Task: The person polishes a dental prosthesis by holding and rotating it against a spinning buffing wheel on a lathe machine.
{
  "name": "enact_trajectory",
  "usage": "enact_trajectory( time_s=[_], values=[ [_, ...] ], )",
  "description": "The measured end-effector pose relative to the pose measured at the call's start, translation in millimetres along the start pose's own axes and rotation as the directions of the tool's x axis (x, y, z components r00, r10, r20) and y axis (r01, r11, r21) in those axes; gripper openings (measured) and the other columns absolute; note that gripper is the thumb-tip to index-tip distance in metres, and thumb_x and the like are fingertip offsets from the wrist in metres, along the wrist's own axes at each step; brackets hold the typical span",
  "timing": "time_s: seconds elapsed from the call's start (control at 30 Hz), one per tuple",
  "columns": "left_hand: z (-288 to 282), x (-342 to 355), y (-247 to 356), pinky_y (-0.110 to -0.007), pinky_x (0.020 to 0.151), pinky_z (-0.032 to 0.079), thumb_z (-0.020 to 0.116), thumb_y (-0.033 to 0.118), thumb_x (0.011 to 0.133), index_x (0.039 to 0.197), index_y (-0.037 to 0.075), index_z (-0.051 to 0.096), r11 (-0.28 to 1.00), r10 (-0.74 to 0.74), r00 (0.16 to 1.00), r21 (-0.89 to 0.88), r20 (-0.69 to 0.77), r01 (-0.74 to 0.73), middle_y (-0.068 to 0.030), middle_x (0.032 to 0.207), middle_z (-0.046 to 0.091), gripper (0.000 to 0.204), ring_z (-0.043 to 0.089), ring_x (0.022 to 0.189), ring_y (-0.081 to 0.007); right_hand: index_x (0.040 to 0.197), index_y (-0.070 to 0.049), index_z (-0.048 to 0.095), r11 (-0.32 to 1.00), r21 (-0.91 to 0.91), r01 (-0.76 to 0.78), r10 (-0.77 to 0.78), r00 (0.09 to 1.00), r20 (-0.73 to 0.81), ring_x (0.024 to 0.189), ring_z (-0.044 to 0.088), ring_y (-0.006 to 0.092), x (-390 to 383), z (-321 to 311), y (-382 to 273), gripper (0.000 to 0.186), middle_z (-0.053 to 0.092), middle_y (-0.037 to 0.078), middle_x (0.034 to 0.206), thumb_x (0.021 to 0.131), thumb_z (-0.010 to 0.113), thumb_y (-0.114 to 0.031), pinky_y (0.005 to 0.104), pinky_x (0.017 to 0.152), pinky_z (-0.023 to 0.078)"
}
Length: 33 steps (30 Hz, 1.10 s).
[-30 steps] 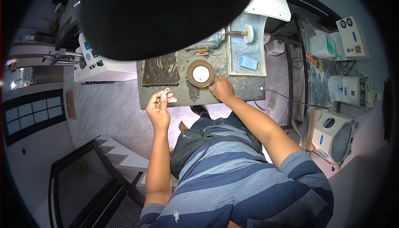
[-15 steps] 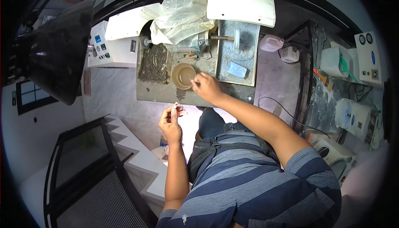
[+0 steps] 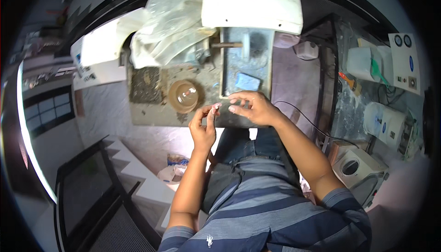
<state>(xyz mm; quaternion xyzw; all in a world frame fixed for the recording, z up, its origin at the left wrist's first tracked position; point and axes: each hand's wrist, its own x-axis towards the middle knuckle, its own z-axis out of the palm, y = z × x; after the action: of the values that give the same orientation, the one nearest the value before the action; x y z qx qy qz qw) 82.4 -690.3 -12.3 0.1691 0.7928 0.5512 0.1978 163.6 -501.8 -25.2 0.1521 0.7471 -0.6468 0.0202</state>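
Observation:
My left hand [image 3: 203, 125] is raised at the bench's front edge, with thumb and fingers pinched on a small pinkish-white piece [image 3: 217, 106]. The piece is too small to tell its kind. Just to the right is my right hand [image 3: 254, 107], its fingers stretched toward the left one, thumb apart, and nothing visible in them. Beyond the left hand, a brown bowl [image 3: 172, 98] of liquid stands on the bench [image 3: 156, 117]. A blue block [image 3: 247, 81] lies in the shallow tray [image 3: 223, 75] beyond my right hand.
Over the tray a wheel [image 3: 246, 45] sits on a shaft, under a white hood [image 3: 252, 3]. Clear plastic sheeting [image 3: 161, 26] covers a machine. A dark, rough tray [image 3: 146, 85] lies left of the bowl. White jugs [image 3: 307, 50] stand beyond; stairs [image 3: 131, 164] are at left.
My right hand has left the bowl's edge and come close to my left hand, its fingers opening out. The left hand has risen toward the bench with the small piece. The whole view has shifted.

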Motion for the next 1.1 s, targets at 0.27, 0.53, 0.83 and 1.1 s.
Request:
enact_trajectory(
  time_s=[0.27,0.53,0.83,1.1],
  values=[
    [82.4,81.9,-22.1,-0.027,0.071,0.051,0.062,0.003,0.09,0.094,-0.003,0.067,0.992,0.09,0.991,-0.091,0.094,-0.082,-0.0101,0.082,0.07,0.008,0.066,0.075,-0.0146,0.111,-0.003,0.067,0.996,0.071,-0.058,0.076,0.955,-0.286,0.074,0.059,0.0093,29.9,-31.1,21.7,0.025,0.07,0.004,0.095,0.091,0.064,-0.019,0.0248,0.063,0.047],
    [110.3,118.9,-21.4,-0.022,0.061,0.047,0.062,0.006,0.092,0.092,-0.004,0.066,0.961,-0.07,0.986,-0.256,0.149,0.106,-0.0075,0.077,0.068,0.01,0.06,0.066,-0.0095,0.104,0.003,0.068,0.965,0.18,-0.189,0.243,0.902,-0.356,0.076,0.064,0.009,59.2,-47.4,44.3,0.024,0.072,0.008,0.085,0.092,0.064,-0.017,0.023,0.069,0.05],
    [111.1,133.6,-14.3,-0.023,0.058,0.046,0.059,0.004,0.093,0.089,-0.004,0.063,0.929,-0.228,0.958,-0.258,0.172,0.267,-0.0072,0.076,0.067,0.01,0.057,0.064,-0.009,0.101,0.003,0.07,0.994,0.092,-0.066,0.102,0.871,-0.48,0.074,0.066,0.0121,64.3,-36.6,48.2,0.017,0.071,0.01,0.083,0.09,0.065,-0.01,0.024,0.068,0.05],
    [111.2,137.5,-14.4,-0.026,0.063,0.048,0.058,0.0,0.092,0.083,-0.004,0.062,0.959,-0.217,0.97,-0.162,0.106,0.233,-0.008,0.072,0.066,0.011,0.06,0.065,-0.0115,0.102,0.001,0.07,0.995,0.047,-0.09,0.101,0.883,-0.458,0.076,0.067,0.0136,70.1,-35.4,44.4,0.017,0.071,0.012,0.088,0.091,0.064,-0.011,0.025,0.068,0.049]
  ],
)
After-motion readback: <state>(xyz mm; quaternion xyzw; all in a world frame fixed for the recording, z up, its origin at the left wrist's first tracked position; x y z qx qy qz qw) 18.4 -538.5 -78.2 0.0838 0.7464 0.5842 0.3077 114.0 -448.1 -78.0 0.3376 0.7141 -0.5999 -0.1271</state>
